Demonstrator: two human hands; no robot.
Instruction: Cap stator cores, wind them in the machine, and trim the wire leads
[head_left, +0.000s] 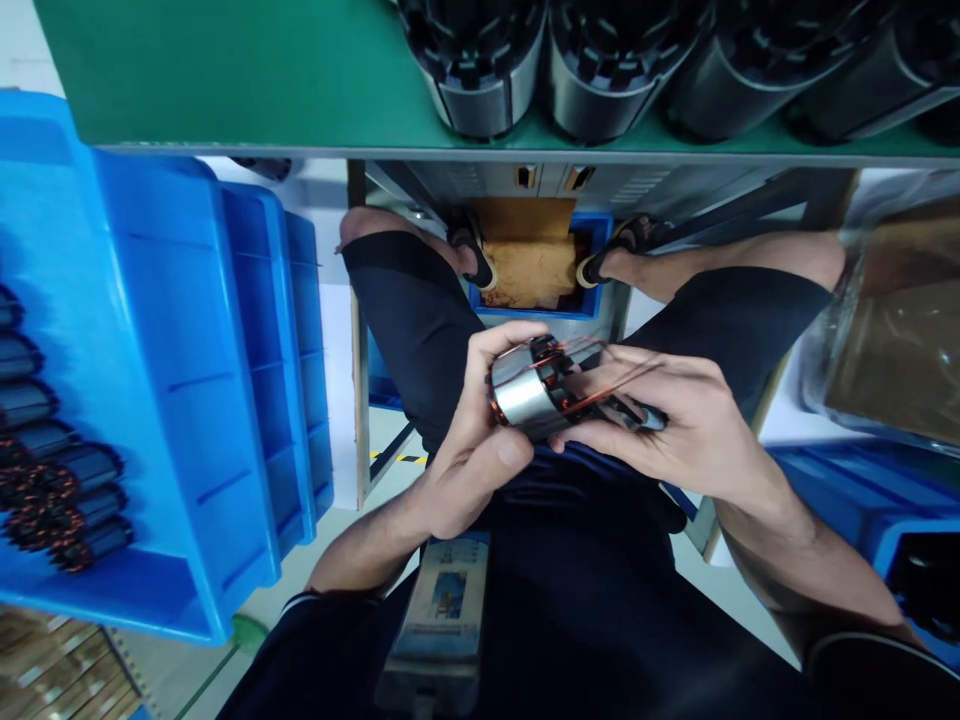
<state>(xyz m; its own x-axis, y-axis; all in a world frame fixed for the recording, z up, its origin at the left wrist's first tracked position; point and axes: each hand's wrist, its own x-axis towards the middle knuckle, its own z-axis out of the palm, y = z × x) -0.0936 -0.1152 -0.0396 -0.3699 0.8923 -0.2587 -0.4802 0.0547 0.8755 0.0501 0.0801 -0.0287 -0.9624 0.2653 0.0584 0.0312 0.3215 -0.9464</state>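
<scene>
Over my lap I hold a small motor armature (pixel 529 392) with a silvery steel core and copper wire windings. My left hand (pixel 472 440) wraps round its core from the left, thumb underneath. My right hand (pixel 675 425) grips the armature's other end from the right, fingers closed over it, with thin copper wires running across its fingers. Both hands touch the same part.
A green-topped bench (pixel 262 80) carries several dark motor housings (pixel 480 70) at the top. At left a blue bin (pixel 187 400) holds several wound armatures (pixel 60 500). Another blue bin (pixel 862 500) and a plastic bag (pixel 900 330) sit at right. A blue box (pixel 592 300) lies between my feet.
</scene>
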